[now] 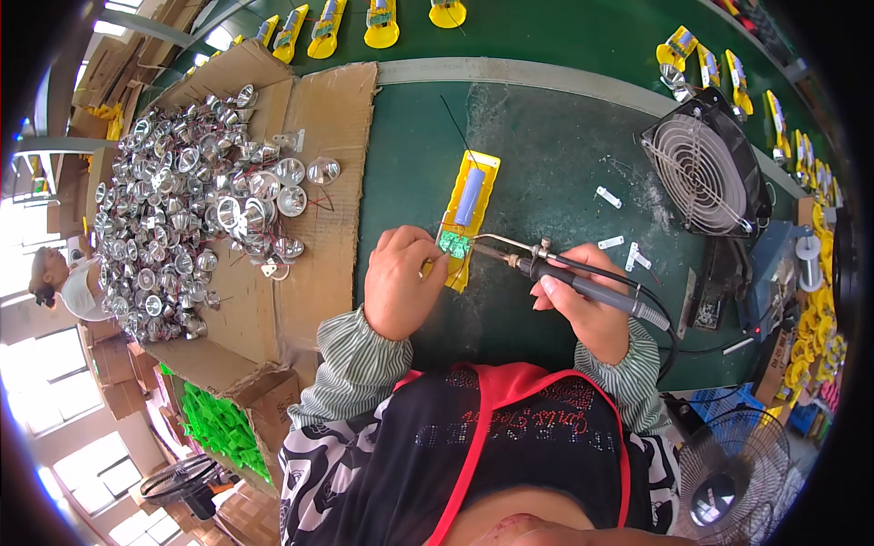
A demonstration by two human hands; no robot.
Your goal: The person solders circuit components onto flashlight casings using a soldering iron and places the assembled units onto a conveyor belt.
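A yellow plastic housing (490, 164) lies on the green bench in front of me. In it sit a blue cylindrical battery (470, 197) and a small green circuit board (453, 244). My right hand (587, 305) grips a soldering iron (583, 289) with a thin metal feed tube alongside; its tip reaches the board from the right. At the board's left edge, my left hand (401, 278) has its fingers pinched together. What they hold is hidden, though thin wires show near the fingertips. A dark wire stretches up from the housing's far end.
At left, a cardboard box (319, 100) holds many silver reflector cups (173, 182). A black fan (701, 164) stands at right, near small white strips (608, 197) and a solder spool (807, 250). More yellow housings (381, 25) line the far belt. Green pieces (218, 423) fill a lower box.
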